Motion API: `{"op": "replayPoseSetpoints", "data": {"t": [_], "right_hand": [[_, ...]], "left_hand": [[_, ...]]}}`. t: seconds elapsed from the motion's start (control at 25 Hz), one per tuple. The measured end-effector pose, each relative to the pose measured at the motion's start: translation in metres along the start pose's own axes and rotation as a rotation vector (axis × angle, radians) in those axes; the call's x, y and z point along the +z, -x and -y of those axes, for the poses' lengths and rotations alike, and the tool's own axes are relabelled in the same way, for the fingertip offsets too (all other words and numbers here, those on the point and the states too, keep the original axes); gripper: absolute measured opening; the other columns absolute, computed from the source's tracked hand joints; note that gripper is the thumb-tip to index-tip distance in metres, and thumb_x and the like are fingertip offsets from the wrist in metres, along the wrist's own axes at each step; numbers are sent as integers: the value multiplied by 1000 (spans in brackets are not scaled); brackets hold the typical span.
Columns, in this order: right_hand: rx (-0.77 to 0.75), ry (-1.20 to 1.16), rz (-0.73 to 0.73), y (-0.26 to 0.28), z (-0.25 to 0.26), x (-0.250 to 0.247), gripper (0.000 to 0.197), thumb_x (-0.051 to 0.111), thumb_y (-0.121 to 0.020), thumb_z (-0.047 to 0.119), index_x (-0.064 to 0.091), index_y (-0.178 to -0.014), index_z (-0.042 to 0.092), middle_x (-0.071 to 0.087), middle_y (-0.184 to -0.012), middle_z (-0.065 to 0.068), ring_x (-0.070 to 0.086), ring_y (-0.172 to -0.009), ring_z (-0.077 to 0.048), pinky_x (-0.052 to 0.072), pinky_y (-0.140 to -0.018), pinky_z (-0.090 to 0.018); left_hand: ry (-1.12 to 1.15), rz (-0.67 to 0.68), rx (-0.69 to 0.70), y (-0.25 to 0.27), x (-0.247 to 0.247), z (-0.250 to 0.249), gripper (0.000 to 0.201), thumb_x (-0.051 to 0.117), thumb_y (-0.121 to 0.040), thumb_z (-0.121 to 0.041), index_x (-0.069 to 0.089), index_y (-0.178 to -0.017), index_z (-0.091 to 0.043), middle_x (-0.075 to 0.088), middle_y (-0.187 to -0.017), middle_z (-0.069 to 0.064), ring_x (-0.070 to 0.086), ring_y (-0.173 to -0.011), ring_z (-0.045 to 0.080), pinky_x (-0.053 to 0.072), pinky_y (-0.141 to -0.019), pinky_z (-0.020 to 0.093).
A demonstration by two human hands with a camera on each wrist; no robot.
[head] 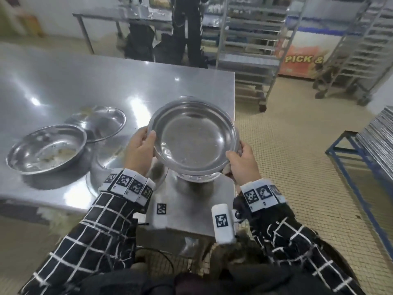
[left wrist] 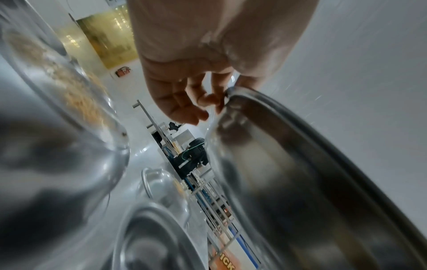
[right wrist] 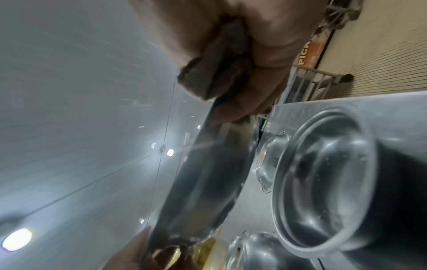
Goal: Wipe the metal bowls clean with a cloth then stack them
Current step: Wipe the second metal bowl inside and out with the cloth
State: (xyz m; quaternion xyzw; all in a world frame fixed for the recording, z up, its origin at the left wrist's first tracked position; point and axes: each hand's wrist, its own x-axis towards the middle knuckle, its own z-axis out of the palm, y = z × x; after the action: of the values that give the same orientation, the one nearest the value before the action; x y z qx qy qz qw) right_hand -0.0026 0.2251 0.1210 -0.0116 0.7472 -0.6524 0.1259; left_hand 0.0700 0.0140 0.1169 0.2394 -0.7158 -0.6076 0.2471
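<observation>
A clean-looking metal bowl (head: 193, 135) is held tilted toward me above the table's near right corner. My left hand (head: 148, 136) pinches its left rim, thumb inside; in the left wrist view the fingers (left wrist: 196, 102) curl at the rim (left wrist: 300, 146). My right hand (head: 236, 153) grips the lower right rim with a brownish cloth (right wrist: 217, 73) bunched in its palm. Directly below stands another bowl (head: 197, 177), also in the right wrist view (right wrist: 323, 182). Two dirty bowls (head: 45, 149) (head: 100, 122) with food residue sit on the left.
The steel table (head: 106, 81) ends just right of the held bowl, with tiled floor beyond. A person (head: 187, 28) stands at the far side. Rolling racks (head: 251, 50) stand at the back right. A blue frame with stacked trays (head: 374, 141) is at the right.
</observation>
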Motion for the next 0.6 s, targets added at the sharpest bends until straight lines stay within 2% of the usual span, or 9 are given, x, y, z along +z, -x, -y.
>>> {"op": "replayPoseSetpoints", "data": {"t": [0.08, 0.16, 0.32, 0.4, 0.48, 0.52, 0.6], "right_hand": [[11, 43, 19, -32, 6, 35, 37, 48, -90, 7, 46, -124, 20, 57, -76, -4, 54, -47, -7, 47, -50, -23], [12, 99, 36, -64, 14, 71, 37, 50, -90, 8, 46, -126, 17, 58, -80, -4, 56, -53, -8, 47, -52, -21], [18, 241, 67, -123, 29, 140, 37, 52, -95, 16, 43, -131, 13, 59, -87, -4, 57, -65, -11, 46, -58, -20], [27, 322, 89, -150, 32, 173, 35, 51, -97, 19, 44, -130, 10, 58, -90, -5, 55, -64, -10, 41, -47, -15], [60, 403, 118, -177, 32, 201, 33, 49, -98, 18, 45, -129, 7, 57, -90, -6, 54, -62, -10, 38, -37, -11], [84, 436, 130, -192, 30, 216, 32, 48, -98, 16, 46, -128, 5, 57, -91, -7, 55, -63, -11, 40, -38, -12], [160, 489, 153, -216, 25, 235, 33, 48, -96, 13, 45, -128, 5, 61, -94, -9, 61, -72, -17, 53, -56, -22]], "left_hand": [[-32, 68, -47, -38, -31, 6, 19, 45, -98, -24, 60, -107, -15, 62, -85, 5, 59, -73, 19, 54, -73, 37], [-91, 157, -80, -83, -64, 8, 21, 47, -97, -20, 58, -112, -11, 62, -89, 10, 59, -77, 22, 52, -73, 34], [-187, 338, -159, -168, -114, 10, 8, 53, -94, -11, 60, -94, -15, 61, -84, 9, 56, -74, 19, 47, -70, 29], [-244, 393, -204, -206, -130, 14, 11, 58, -90, -9, 60, -87, -19, 64, -84, 8, 57, -73, 19, 48, -72, 30], [-336, 451, -268, -237, -143, 23, 13, 64, -86, -9, 58, -87, -20, 67, -91, 11, 60, -79, 22, 50, -82, 38], [-372, 473, -302, -252, -148, 33, 14, 68, -83, -10, 59, -90, -19, 67, -96, 14, 61, -84, 25, 50, -88, 42], [-437, 483, -349, -279, -155, 54, 32, 78, -73, -15, 60, -100, -12, 66, -104, 18, 63, -92, 32, 48, -95, 50]]}}
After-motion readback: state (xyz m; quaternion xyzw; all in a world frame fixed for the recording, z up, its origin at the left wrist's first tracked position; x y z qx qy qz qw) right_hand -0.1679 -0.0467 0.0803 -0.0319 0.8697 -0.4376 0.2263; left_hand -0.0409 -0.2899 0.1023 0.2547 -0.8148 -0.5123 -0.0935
